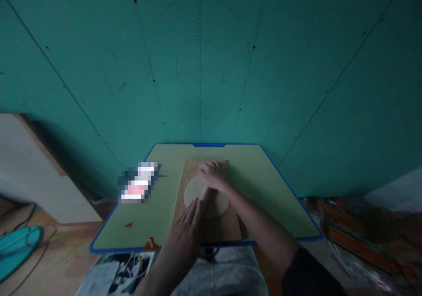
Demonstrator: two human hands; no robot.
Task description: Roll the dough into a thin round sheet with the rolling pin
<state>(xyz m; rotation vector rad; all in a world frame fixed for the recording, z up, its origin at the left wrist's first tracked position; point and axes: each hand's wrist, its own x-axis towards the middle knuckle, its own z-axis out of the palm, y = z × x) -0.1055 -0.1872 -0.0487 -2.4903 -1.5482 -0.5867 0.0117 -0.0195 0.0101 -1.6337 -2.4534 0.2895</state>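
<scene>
the left hand lies nearest, flat and palm down at the near left edge of the dough, its fingers stretched out and closed on nothing. the right hand is laid over the far edge of the dough, fingers spread and open; a thin roller seems to be pressed under both palms, though this cannot be told for sure. the dough is seen as a pale flat disc at the middle of the board, which rests on the green surface.

the disc is judged to be soft, thin, light and easily torn or stretched; it would best be lifted by the rim with flat fingers, or slid on the board.

the board's near edge sits close to the near edge of the surface. open room is left to the right of the board. a blurred packet lies to the far left, apart from the board, and small orange scraps at the near left.
</scene>
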